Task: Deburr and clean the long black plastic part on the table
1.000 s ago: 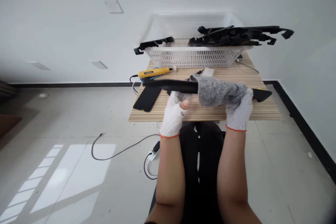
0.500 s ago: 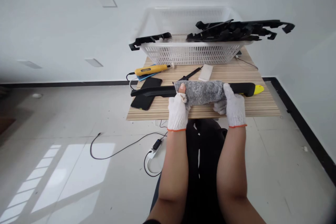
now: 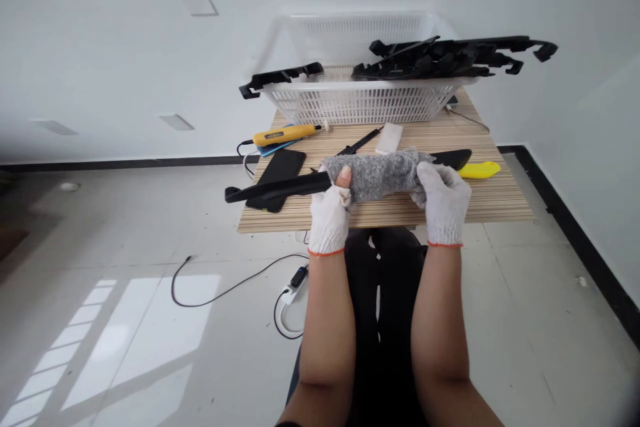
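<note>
A grey fluffy cloth (image 3: 383, 177) is wrapped round the middle of a long black plastic strip (image 3: 290, 185), held above the front of the table. My left hand (image 3: 331, 213), in a white glove with the thumb tip bare, is closed on the cloth's left end and the strip. At the cloth's right end, my gloved right hand (image 3: 444, 200) pinches the cloth with bent fingers. The strip's right end shows beyond that hand. A yellow handle (image 3: 480, 169), perhaps of a knife, lies on the table just right of my right hand.
Behind stands a white plastic basket (image 3: 365, 103) with several black plastic parts (image 3: 440, 57). A yellow corded rotary tool (image 3: 285, 135), a black phone (image 3: 277, 177), black calipers (image 3: 361, 143) and a white rectangular object (image 3: 389, 139) lie on the wooden table (image 3: 280, 220). Cables run across the floor.
The black strip has turned, its left end dropping towards me and its right end rising. The yellow handle now shows apart from it. My right hand has shifted its grip on the cloth.
</note>
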Tool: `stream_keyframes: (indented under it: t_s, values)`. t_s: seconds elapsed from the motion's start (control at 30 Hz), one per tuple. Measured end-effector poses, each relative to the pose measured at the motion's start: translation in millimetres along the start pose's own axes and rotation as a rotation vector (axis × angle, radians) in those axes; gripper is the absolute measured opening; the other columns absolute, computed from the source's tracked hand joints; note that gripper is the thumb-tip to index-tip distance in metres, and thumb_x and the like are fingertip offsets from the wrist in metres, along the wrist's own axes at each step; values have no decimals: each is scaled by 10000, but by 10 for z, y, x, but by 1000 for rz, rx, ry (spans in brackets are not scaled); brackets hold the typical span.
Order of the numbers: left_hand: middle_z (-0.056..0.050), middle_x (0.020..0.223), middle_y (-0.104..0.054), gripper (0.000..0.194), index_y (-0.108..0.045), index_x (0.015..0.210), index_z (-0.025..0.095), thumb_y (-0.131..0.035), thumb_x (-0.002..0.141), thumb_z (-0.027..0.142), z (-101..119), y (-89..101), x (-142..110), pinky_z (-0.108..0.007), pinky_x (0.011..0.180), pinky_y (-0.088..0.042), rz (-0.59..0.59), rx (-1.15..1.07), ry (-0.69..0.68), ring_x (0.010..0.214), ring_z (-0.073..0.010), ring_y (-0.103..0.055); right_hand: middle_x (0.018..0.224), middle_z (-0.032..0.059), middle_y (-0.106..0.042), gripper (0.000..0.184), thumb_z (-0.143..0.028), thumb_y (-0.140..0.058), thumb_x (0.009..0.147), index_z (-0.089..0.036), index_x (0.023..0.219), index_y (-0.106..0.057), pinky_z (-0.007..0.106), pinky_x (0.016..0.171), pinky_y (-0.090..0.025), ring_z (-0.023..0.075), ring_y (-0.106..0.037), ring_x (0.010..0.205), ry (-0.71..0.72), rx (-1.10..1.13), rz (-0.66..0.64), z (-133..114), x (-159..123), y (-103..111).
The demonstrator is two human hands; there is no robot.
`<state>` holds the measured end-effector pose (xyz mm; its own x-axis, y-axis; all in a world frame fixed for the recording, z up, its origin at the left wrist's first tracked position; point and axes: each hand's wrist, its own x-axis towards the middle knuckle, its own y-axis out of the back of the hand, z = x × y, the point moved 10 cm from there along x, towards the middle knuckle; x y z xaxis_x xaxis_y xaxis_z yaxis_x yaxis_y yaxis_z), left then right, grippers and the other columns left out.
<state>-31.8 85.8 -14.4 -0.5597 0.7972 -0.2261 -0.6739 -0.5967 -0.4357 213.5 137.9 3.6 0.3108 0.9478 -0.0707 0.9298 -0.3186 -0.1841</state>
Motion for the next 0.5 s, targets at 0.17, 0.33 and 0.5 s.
stream_keyframes:
  t_s: [0.17, 0.33, 0.5]
  values:
    - [-49, 1288, -733, 360, -676, 1165, 281, -776, 829, 362, 51, 41, -32, -216, 811, -612, 43, -29, -101, 1064, -147, -726, 486, -115, -453, 263, -333, -742, 714, -236, 698, -498, 158, 345, -377, 60, -429, 371, 8, 155, 172, 13, 53, 196]
    - [-28, 1138, -780, 346, -704, 1104, 279, -827, 793, 366, -7, -65, -68, -183, 727, -588, 53, -183, -66, 907, -114, -738, 488, -123, -296, 264, -228, -616, 678, -247, 649, -354, 176, 336, -297, 58, -272, 362, 119, 309, 347, -91, -51, 493]
    - [-47, 1203, -776, 351, -717, 1117, 285, -768, 828, 479, 24, -102, -45, -240, 828, -612, 35, -205, -68, 1057, -150, -723, 505, -75, -323, 325, -224, -596, 779, -246, 590, -333, 214, 358, -258, 83, -288, 402, 325, 366, 541, -318, -257, 646]
